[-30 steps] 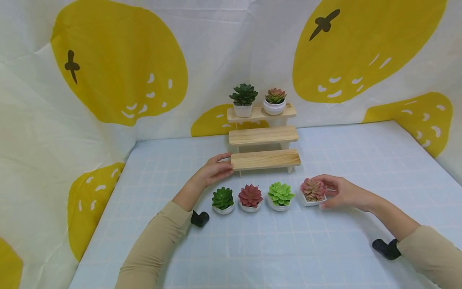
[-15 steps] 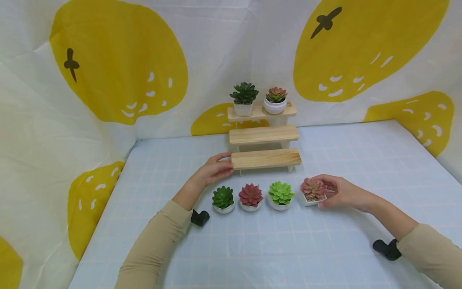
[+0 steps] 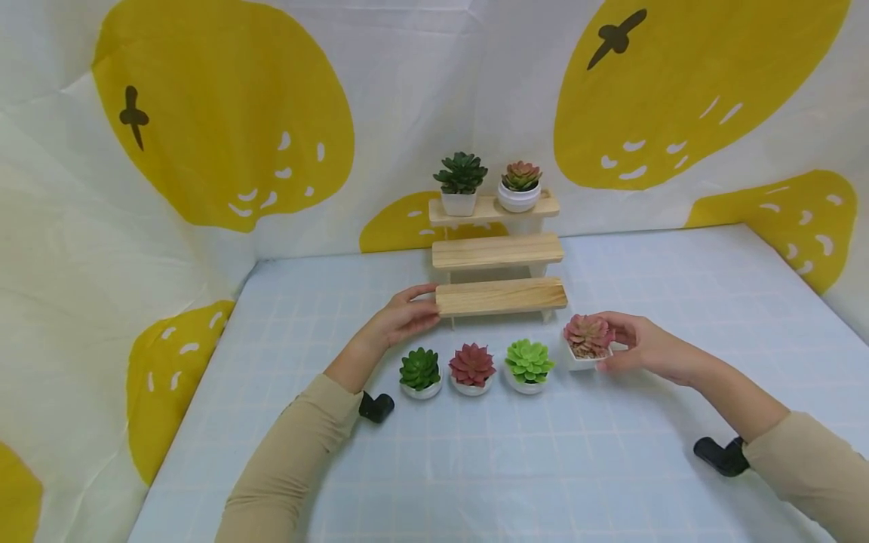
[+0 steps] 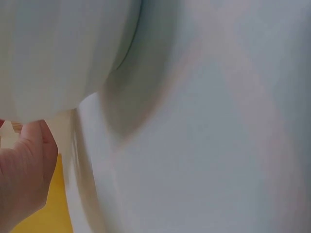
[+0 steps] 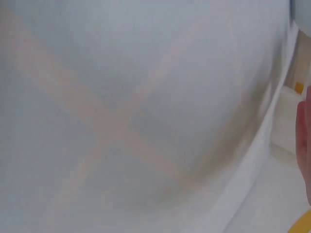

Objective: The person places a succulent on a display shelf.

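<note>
In the head view my right hand (image 3: 641,347) grips a pink succulent in a square white pot (image 3: 588,339) from its right side. The pot appears lifted just off the table. My left hand (image 3: 405,315) holds the left end of the lowest step of a three-tier wooden stand (image 3: 501,296), thumb in front and fingers behind. Between the hands, in front of the stand, sit a dark green succulent (image 3: 419,369), a red succulent (image 3: 471,366) and a light green succulent (image 3: 529,363), all in white pots. Each wrist view catches only part of its hand.
On the top step stand a dark green succulent in a square pot (image 3: 460,181) and a reddish-green one in a round pot (image 3: 520,185). The middle step (image 3: 498,251) is bare wood. A lemon-print cloth (image 3: 407,90) hangs behind the table (image 3: 489,467).
My right hand has raised the pink succulent slightly and moved it a little away from me. The left hand keeps its hold on the stand. The other plants stay put.
</note>
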`<state>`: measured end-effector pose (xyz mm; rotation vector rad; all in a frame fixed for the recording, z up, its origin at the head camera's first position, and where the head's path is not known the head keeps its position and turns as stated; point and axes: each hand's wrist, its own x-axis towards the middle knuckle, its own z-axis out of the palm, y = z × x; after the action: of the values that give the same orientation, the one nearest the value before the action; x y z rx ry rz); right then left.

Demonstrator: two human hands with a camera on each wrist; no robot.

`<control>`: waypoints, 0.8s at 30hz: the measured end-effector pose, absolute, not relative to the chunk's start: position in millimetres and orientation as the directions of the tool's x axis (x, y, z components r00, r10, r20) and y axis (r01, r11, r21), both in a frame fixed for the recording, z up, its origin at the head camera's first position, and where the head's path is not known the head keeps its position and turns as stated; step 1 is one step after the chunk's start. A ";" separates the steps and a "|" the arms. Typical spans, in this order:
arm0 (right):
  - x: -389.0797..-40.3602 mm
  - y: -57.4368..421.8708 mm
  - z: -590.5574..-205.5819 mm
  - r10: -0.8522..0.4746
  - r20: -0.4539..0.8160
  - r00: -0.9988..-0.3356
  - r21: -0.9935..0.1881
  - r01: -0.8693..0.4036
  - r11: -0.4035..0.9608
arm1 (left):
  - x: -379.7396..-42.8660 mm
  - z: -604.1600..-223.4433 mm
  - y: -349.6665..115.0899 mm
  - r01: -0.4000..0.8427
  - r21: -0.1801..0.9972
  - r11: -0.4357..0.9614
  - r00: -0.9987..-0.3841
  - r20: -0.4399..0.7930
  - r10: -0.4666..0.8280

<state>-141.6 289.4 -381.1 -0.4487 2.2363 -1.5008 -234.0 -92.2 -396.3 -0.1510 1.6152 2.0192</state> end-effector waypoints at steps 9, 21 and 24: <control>-153.2 277.5 -353.8 -0.414 -0.201 -0.888 -0.909 0.012 0.416 | -234.8 -397.7 -92.6 -0.472 0.872 -0.127 -0.846 -0.409 0.342; -174.9 251.7 -324.6 -0.407 -0.218 -0.887 -0.916 0.042 0.400 | -235.2 -396.8 -92.6 -0.473 0.872 -0.126 -0.847 -0.410 0.339; -181.0 243.3 -318.5 -0.430 -0.211 -0.878 -0.927 0.040 0.373 | -234.7 -396.4 -92.5 -0.475 0.871 -0.127 -0.847 -0.413 0.335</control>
<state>-181.0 243.3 -318.5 -0.3376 2.2190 -1.5148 -234.7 -92.5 -396.4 -0.1566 1.6236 2.0160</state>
